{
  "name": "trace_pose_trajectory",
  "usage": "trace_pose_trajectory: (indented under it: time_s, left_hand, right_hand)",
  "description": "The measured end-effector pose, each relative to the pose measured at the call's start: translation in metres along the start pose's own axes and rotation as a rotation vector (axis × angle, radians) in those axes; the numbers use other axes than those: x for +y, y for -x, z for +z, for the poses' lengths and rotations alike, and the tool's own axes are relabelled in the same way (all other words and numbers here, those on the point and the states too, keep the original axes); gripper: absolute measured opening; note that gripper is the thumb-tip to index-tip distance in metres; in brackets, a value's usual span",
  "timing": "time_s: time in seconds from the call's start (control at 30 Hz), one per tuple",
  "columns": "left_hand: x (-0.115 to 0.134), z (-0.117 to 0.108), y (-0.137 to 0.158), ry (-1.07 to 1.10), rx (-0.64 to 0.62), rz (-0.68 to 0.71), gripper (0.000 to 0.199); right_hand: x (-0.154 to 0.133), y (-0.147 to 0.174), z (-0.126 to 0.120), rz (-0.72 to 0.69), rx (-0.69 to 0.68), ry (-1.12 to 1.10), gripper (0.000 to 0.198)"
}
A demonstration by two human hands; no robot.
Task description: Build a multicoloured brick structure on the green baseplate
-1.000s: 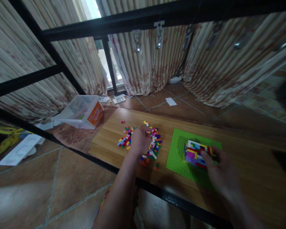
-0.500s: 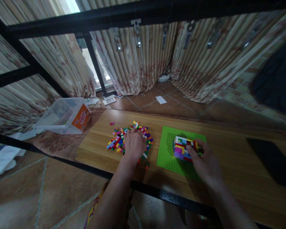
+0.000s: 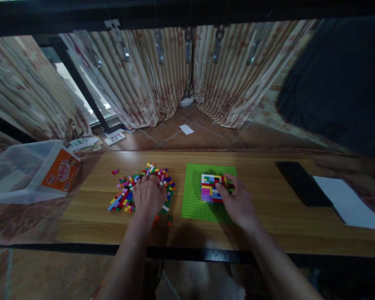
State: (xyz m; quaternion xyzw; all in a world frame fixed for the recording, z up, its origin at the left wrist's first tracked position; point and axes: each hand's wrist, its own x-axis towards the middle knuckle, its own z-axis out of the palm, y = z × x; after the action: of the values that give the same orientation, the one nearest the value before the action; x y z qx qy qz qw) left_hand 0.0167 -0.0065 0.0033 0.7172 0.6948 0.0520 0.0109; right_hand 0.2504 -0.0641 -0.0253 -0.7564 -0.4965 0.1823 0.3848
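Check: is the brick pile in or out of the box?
Out: the brick pile lies on the table, partly under the left hand, apart from the plastic box.

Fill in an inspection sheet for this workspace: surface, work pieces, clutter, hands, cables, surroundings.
Surface: wooden table, dark front edge.
Work pieces: multicoloured brick block over a green baseplate; loose bricks scattered left of the baseplate.
Clutter: flat black item and white sheet toward the table's right end.
Hands: left hand over the loose bricks, any brick in its fingers hidden; right hand grips the block's right side.
Cables: nothing seen.
Surroundings: clear plastic box with an orange label at left; striped curtains behind; white paper on the tiled floor.
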Motion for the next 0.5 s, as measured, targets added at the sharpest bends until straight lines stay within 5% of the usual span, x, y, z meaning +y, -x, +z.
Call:
trace_pose_trajectory:
  time_s: [0.5]
  left_hand:
    - [0.0024, -0.0035, 0.0021, -0.029, 0.014, 0.045, 0.025]
  right_hand:
    - [0.0017, -0.0008, -0.0001, -0.071, 0.063, -0.063, 0.043]
